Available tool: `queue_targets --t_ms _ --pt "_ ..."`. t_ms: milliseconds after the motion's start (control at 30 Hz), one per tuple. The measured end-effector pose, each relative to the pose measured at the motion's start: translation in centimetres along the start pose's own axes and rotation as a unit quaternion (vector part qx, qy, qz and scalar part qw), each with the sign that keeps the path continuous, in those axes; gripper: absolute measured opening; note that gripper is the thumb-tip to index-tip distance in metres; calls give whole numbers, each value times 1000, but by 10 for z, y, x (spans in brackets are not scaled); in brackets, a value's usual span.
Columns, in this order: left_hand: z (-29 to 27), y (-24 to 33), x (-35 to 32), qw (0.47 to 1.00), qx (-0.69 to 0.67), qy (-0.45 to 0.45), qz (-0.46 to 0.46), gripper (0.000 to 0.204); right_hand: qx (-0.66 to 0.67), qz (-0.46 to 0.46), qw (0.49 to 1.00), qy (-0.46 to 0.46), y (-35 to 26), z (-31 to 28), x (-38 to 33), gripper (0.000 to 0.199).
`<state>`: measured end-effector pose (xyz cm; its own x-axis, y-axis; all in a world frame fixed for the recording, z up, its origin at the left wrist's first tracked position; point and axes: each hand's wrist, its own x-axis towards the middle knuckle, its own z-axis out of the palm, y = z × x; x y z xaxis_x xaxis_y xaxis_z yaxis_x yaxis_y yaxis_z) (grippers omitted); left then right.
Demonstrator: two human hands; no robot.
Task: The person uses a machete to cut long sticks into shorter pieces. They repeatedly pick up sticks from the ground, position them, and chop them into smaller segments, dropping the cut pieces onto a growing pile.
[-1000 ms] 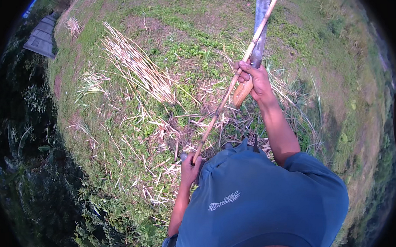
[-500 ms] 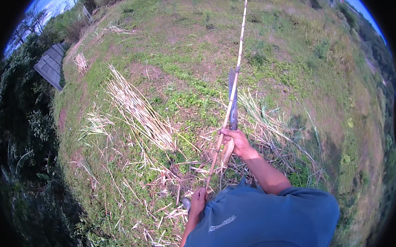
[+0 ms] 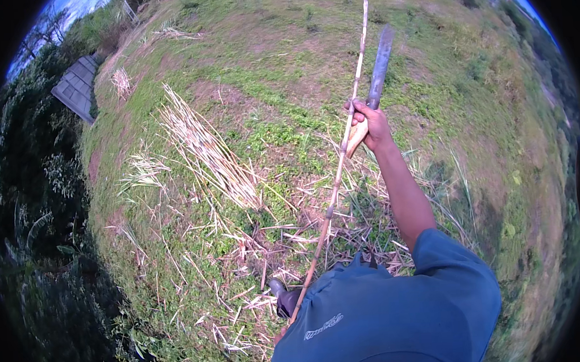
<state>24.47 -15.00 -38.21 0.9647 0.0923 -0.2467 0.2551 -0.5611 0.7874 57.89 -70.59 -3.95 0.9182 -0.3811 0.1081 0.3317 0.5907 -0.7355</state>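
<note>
A long, pale, jointed cane stalk (image 3: 331, 211) slants from beside my left hip up past the top edge of the head view. My right hand (image 3: 373, 122) is stretched out ahead, closed round the wooden handle of a machete (image 3: 381, 67). Its dark blade points away from me, and the curved handle butt sticks out below the fist. The fingers of that hand also touch the stalk. At the stalk's lower end is my left hand (image 3: 280, 337), closed on it by my side; my blue shirt hides most of that hand.
A bundle of cut stalks (image 3: 208, 149) lies on the grass ahead to the left. Dry leaves and husks (image 3: 246, 299) litter the ground by my boot (image 3: 278, 288). Grey panels (image 3: 77, 87) stand at the far left beside dark bushes. More cut leaves (image 3: 142, 171) lie left of the bundle.
My right hand has moved up and away along the stalk with the machete, whose blade now stands apart from the stalk. My left hand has drawn back toward my hip, mostly behind my shirt.
</note>
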Motion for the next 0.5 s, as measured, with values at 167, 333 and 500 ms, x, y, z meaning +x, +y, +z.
queue_targets --t_ms 167,333,500 --pt "-4 44 18 988 -123 -92 -14 44 -24 -25 999 32 13 21 -23 9" --pt "-2 223 79 966 -139 -194 101 42 -167 14 985 -26 45 21 -66 21" --pt "-1 224 88 976 -85 -112 164 42 -368 50 927 -58 34 -23 -97 30"
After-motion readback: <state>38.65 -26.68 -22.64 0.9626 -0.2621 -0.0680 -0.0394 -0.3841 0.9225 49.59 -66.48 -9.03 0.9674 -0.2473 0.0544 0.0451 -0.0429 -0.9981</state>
